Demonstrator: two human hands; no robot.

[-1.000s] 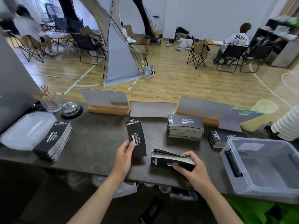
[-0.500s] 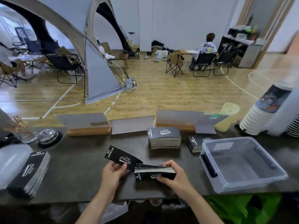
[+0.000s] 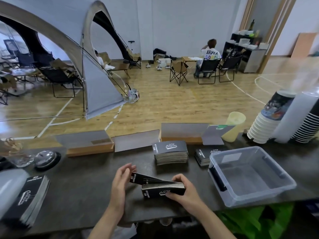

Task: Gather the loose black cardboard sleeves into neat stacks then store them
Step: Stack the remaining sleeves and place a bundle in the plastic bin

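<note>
My right hand (image 3: 183,192) grips a small stack of black cardboard sleeves (image 3: 155,193) standing on edge on the dark counter (image 3: 82,187). A few sleeves at its top fan out to the left. My left hand (image 3: 120,181) is flat against their left ends, fingers straight. A taller neat stack (image 3: 170,152) lies behind, a lower stack (image 3: 203,155) sits to its right beside the clear plastic bin (image 3: 250,175), and another leaning stack (image 3: 29,199) lies at the far left.
The clear bin holds nothing and has black latches. Card stands in wooden bases (image 3: 89,145) line the counter's far edge. A call bell (image 3: 46,157) and glass jar sit at left, stacked paper cups (image 3: 269,121) and a yellow cup (image 3: 233,126) at right.
The single sleeve that my left hand held has been laid onto the stack in my right hand. My left hand now presses its flat palm on the stack's left end. The view swung right.
</note>
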